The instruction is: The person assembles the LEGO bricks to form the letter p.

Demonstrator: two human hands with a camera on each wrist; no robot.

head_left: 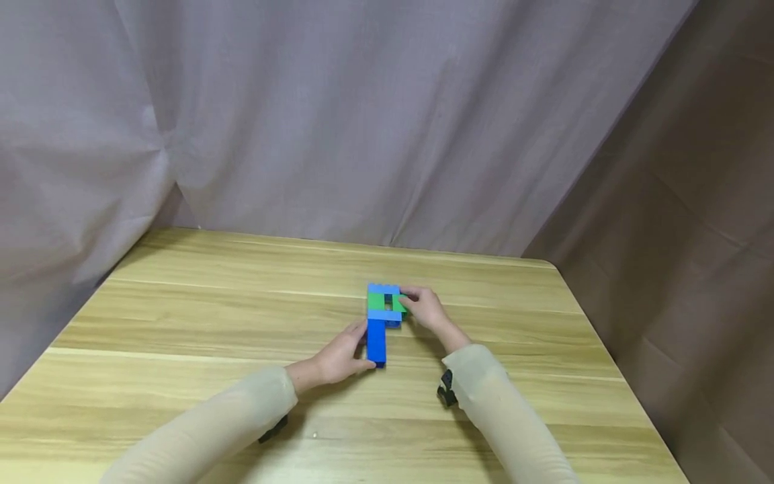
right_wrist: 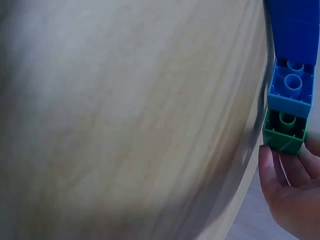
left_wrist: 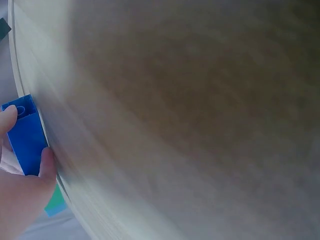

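A P-shaped build of toy building bricks lies on the table near its middle in the head view. Its lower leg is a dark blue brick (head_left: 376, 341); light blue bricks (head_left: 384, 314) cross above it, with a green brick (head_left: 375, 302) between them on the left. My left hand (head_left: 338, 357) grips the dark blue leg from the left, its thumb near the open hollow end in the left wrist view. With its fingertips my right hand (head_left: 426, 309) pinches another green brick (right_wrist: 285, 139) at the build's right side. That brick's hollow underside faces the right wrist camera.
The wooden table (head_left: 181, 316) carries the build, with its far edge against a grey curtain (head_left: 314, 121). A brown curtain (head_left: 683, 222) hangs at the right side. Dark wrist devices (head_left: 447, 390) show beneath both sleeves.
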